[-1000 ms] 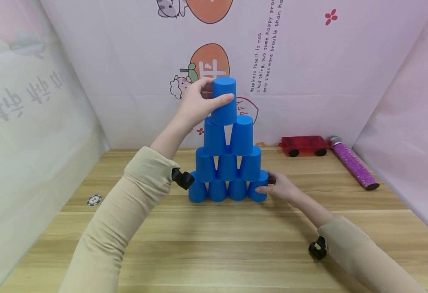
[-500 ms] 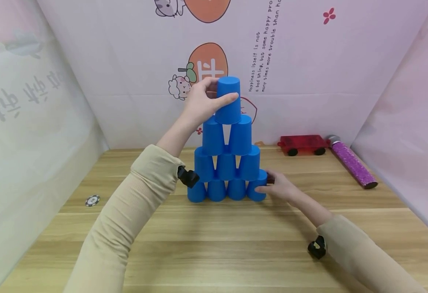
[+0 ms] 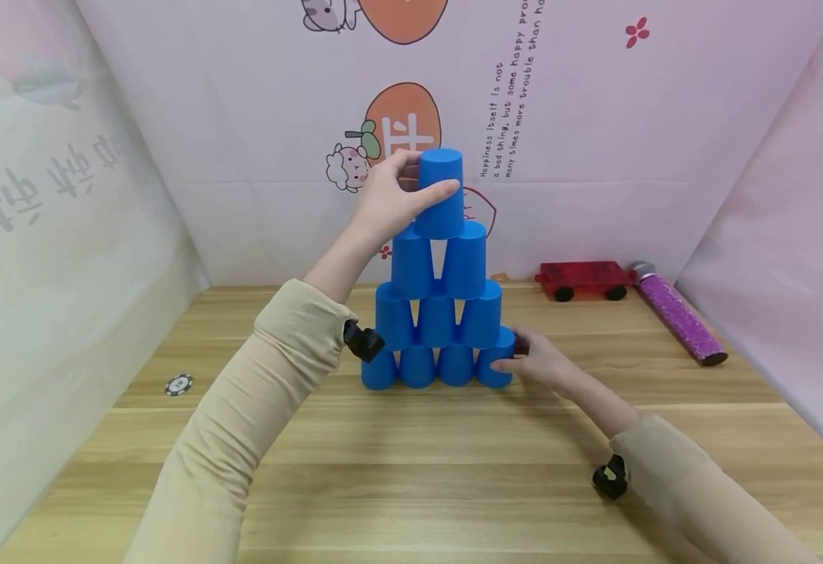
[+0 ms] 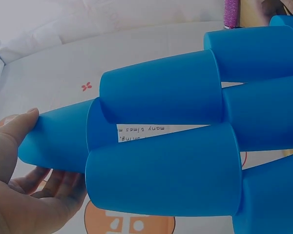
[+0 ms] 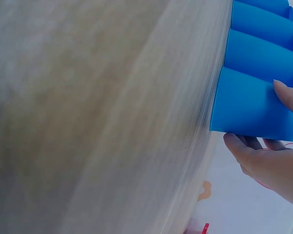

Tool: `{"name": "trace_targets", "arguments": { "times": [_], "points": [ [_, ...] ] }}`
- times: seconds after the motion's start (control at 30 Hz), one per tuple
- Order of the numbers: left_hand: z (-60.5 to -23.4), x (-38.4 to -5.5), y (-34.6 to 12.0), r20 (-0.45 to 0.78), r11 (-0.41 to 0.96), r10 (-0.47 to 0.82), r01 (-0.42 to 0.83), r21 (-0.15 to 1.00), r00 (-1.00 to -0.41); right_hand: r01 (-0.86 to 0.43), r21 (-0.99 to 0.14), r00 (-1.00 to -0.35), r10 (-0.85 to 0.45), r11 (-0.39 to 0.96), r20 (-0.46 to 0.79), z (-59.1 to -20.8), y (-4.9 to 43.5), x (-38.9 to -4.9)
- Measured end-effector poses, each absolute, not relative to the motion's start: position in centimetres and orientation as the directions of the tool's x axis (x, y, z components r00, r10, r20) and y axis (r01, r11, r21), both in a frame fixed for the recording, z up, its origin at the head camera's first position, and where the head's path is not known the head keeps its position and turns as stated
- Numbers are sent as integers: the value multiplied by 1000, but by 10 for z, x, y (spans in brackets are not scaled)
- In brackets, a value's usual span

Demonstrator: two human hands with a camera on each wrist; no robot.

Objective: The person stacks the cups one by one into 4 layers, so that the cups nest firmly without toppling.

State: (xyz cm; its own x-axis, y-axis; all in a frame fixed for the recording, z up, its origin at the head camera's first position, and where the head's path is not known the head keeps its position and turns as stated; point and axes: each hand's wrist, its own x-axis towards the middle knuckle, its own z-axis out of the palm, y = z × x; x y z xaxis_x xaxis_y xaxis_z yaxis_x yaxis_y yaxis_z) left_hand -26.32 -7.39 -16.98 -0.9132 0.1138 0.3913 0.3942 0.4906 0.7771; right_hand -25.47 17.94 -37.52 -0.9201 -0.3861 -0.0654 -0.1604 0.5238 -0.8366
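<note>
Upside-down blue cups form a pyramid in the middle of the table, each row narrower than the one below. At the peak, my left hand (image 3: 391,196) holds the top cup (image 3: 441,213) from the left, thumb across its front and fingers behind. In the left wrist view this top cup (image 4: 63,134) bridges the two cups beneath it, its rim at their bases. My right hand (image 3: 543,362) holds the right-end cup of the bottom row (image 3: 493,374). The right wrist view shows its thumb and fingers on opposite sides of that cup (image 5: 249,105).
A red toy cart (image 3: 586,280) stands at the back right of the wooden table (image 3: 411,486). Next to it lies a purple glittery microphone (image 3: 682,317). A poker chip (image 3: 179,385) lies on the left. Printed white sheets (image 3: 277,117) wall the back and sides.
My left hand has shifted the top cup slightly right, from nearer the left supporting cup to over the gap between both. My right hand has stayed at the bottom-row cup.
</note>
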Motion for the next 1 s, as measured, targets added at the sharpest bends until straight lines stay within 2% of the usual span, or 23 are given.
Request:
{"name": "trace_targets", "arguments": {
  "times": [0.47,0.83,1.0],
  "points": [
    [-177,-259,-80,400,437,129,414,799,-908,-157,-837,-919,-387,524,-70,-376,181,-255],
    [-196,-233,-109,471,337,77,468,817,-879,-152,-826,-921,-381,543,-81,-371,180,-252],
    [-214,-218,-130,467,296,69,465,834,-882,-147,-826,-916,-390,545,-95,-370,183,-252]
  ]
}}
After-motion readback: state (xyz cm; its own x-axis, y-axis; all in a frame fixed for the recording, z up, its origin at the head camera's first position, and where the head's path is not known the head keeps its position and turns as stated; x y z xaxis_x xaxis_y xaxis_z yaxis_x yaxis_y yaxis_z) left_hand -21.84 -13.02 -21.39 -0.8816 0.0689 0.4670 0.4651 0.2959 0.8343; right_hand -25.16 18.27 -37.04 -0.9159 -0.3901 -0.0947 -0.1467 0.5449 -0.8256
